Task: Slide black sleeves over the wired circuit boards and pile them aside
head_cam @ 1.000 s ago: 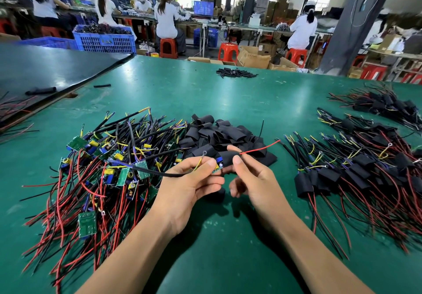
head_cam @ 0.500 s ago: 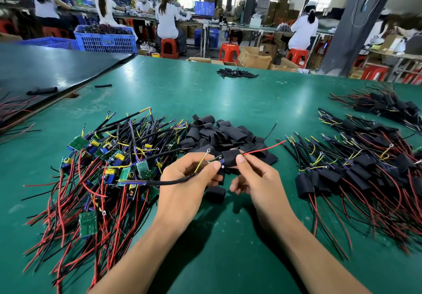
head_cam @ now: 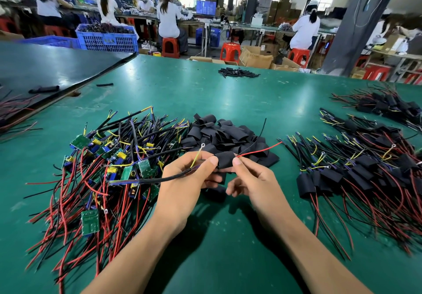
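Observation:
Between my two hands sits a black sleeve (head_cam: 225,158) covering a circuit board, which is hidden inside it. My left hand (head_cam: 187,179) pinches the sleeve's left end and the black cable and yellow wire coming out there. My right hand (head_cam: 247,177) pinches the right end, where a red wire (head_cam: 260,151) sticks out. Just behind my hands lies a heap of loose black sleeves (head_cam: 225,135). Bare wired boards (head_cam: 109,168) are piled at the left. Sleeved boards (head_cam: 356,170) are piled at the right.
The green table (head_cam: 228,248) carries a further pile of sleeved boards (head_cam: 386,105) at the far right and a small heap of black pieces (head_cam: 237,73) at the back. A dark table (head_cam: 45,70) adjoins at the left. People work at benches beyond.
The black sleeve has slid leftwards over the board, which showed blue and green a second ago and is now covered. Both hands have risen slightly.

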`<move>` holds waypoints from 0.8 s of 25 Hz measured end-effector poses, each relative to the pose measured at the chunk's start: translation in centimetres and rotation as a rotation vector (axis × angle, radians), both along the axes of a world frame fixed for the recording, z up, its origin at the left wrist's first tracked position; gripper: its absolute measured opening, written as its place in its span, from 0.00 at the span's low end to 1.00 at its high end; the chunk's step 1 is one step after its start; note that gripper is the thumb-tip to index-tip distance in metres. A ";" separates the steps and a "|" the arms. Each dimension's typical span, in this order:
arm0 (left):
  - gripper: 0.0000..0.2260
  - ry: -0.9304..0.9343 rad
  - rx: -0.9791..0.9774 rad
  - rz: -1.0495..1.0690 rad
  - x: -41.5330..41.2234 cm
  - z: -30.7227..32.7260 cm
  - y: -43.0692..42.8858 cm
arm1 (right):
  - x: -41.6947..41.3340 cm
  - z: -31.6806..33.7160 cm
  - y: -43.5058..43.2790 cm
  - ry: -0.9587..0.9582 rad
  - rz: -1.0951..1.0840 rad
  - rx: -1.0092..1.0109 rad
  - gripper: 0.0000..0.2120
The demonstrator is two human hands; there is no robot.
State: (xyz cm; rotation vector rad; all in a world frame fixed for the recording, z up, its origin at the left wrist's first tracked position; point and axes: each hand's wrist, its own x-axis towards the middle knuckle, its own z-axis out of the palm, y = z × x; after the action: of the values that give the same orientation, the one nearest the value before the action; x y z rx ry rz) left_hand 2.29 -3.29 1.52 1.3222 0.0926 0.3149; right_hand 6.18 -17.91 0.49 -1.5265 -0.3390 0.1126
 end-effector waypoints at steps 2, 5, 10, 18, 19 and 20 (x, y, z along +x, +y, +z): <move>0.05 0.026 -0.106 -0.042 0.0 0.1 0.0 | 0.0 0.0 -0.1 0.009 0.015 -0.005 0.13; 0.08 0.107 -0.217 -0.114 0.0 0.3 0.0 | 0.2 0.1 -0.4 0.033 0.039 0.024 0.12; 0.18 0.173 -0.332 -0.185 0.2 0.7 -0.2 | 0.4 0.2 -0.6 0.099 0.090 0.218 0.15; 0.15 0.260 -0.512 -0.236 0.3 0.8 0.1 | -0.1 0.1 0.1 0.071 0.103 0.224 0.15; 0.14 0.263 -0.516 -0.242 0.3 0.7 0.1 | -0.2 0.0 0.2 0.070 0.102 0.218 0.15; 0.14 0.267 -0.513 -0.246 0.3 0.7 0.1 | -0.2 0.0 0.3 0.069 0.100 0.218 0.15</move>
State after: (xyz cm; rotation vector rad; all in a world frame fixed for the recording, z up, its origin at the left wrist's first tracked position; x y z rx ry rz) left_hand 2.61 -3.16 2.22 0.8459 0.2177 -0.0965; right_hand 5.98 -17.62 0.48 -1.2872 -0.3612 0.2005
